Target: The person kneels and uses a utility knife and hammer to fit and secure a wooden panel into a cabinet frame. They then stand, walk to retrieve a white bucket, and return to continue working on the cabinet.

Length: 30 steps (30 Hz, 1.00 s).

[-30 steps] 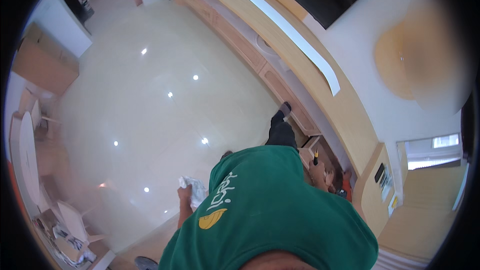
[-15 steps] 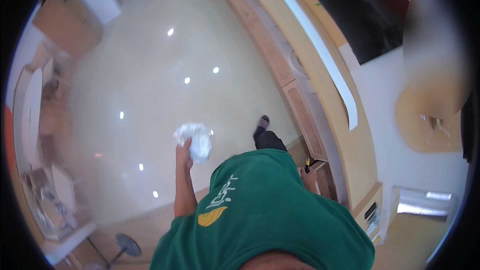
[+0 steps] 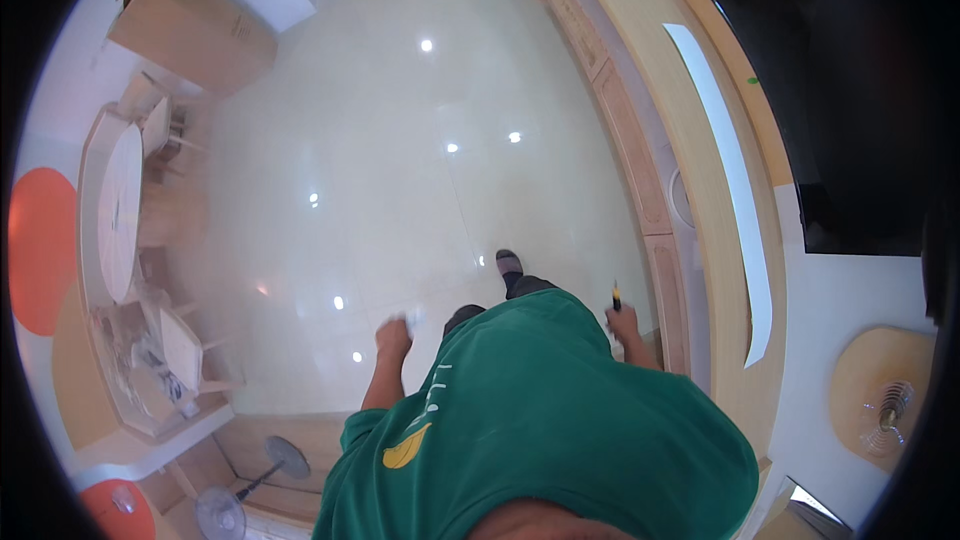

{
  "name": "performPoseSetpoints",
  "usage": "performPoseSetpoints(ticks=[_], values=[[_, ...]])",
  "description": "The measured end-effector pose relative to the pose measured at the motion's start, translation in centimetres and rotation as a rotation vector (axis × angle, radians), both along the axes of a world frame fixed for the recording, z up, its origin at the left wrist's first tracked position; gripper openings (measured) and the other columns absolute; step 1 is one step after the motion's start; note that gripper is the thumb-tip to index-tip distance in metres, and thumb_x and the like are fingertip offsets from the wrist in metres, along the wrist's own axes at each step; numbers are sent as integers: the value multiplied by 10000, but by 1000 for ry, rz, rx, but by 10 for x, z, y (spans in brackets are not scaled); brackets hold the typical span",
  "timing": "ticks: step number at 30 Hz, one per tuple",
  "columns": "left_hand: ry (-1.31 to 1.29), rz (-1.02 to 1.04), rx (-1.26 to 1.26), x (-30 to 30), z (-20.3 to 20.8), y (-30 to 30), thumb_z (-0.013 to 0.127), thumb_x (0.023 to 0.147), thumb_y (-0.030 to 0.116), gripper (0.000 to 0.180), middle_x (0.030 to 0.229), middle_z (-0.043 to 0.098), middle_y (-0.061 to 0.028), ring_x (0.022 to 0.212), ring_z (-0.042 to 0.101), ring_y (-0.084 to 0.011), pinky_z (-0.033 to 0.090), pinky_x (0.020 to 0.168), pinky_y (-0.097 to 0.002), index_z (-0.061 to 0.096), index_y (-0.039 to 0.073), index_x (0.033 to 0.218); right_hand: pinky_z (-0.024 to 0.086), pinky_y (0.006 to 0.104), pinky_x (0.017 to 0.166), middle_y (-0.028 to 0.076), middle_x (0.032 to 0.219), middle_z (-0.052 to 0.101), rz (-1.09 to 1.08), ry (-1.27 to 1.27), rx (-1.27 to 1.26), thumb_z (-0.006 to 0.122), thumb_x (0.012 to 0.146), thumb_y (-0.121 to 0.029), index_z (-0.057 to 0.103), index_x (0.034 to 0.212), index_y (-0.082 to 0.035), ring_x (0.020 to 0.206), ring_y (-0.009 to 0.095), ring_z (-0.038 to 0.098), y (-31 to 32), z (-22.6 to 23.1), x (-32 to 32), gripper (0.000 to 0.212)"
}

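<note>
My left hand [image 3: 394,336] hangs beside my green shirt, blurred by motion, with its fingers closed. A pale smear of crumpled whitish plastic [image 3: 416,324] shows at its fingers; most of it is out of sight. On the other side my right hand [image 3: 622,323] is closed round a slim black-and-yellow handled tool [image 3: 616,298], its thin tip pointing up and away from me. That hand is apart from the cabinet fronts at its right.
A long wooden counter [image 3: 705,190] bearing a white strip [image 3: 725,170] runs along my right, below a black screen [image 3: 850,120]. A cardboard box [image 3: 195,25], an oval table [image 3: 120,210] with chairs, and a fan [image 3: 287,457] stand left. Glossy tiles [image 3: 390,110] lie ahead.
My left hand has dropped closer to my body, and the crumpled plastic now barely shows. My right hand has come away from the cabinet with the tool. The view has turned, shifting the room rightward.
</note>
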State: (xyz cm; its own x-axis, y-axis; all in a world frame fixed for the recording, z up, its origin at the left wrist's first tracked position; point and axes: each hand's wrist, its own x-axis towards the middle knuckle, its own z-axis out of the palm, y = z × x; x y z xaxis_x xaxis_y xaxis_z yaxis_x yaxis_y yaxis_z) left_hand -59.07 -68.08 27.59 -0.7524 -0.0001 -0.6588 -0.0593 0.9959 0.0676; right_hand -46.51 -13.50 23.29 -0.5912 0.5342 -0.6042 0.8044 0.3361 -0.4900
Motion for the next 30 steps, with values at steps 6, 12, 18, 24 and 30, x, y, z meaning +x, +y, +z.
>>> performPoseSetpoints(ticks=[6,12,18,24,30], values=[[-55,591,166,41,-16,-89,741,726,422,496,835,692,-238,847,685,-383,531,738,-444,698,-38,905,486,343,519,96,598,605,158,389,71,613,832,-285,621,826,-15,511,199,608,-28,53,-247,270],[-80,612,120,-26,-95,-143,763,754,420,566,808,693,-192,741,673,-287,511,660,-428,659,-115,906,501,397,608,153,693,640,108,354,211,627,818,-284,628,836,-19,613,277,636,-78,58,-335,265],[-68,52,-68,-349,-121,-177,760,774,408,565,804,687,-177,721,657,-253,510,636,-406,651,-126,924,522,460,746,198,762,661,-316,-155,174,619,769,-275,630,830,-9,790,374,661,-155,28,-266,273],[-129,781,687,-738,-58,-59,659,894,147,484,1136,625,-203,970,654,-338,582,802,-464,485,-106,1267,533,419,529,161,616,624,-861,-258,80,609,739,-206,608,759,4,548,286,654,-195,-7,-289,211],[26,419,754,-850,-105,164,622,859,57,490,1194,601,-184,1020,636,-338,570,835,-447,467,-41,1314,536,447,711,199,753,667,-1239,-157,79,646,728,-273,626,779,-2,737,338,675,-213,-115,-322,276]])
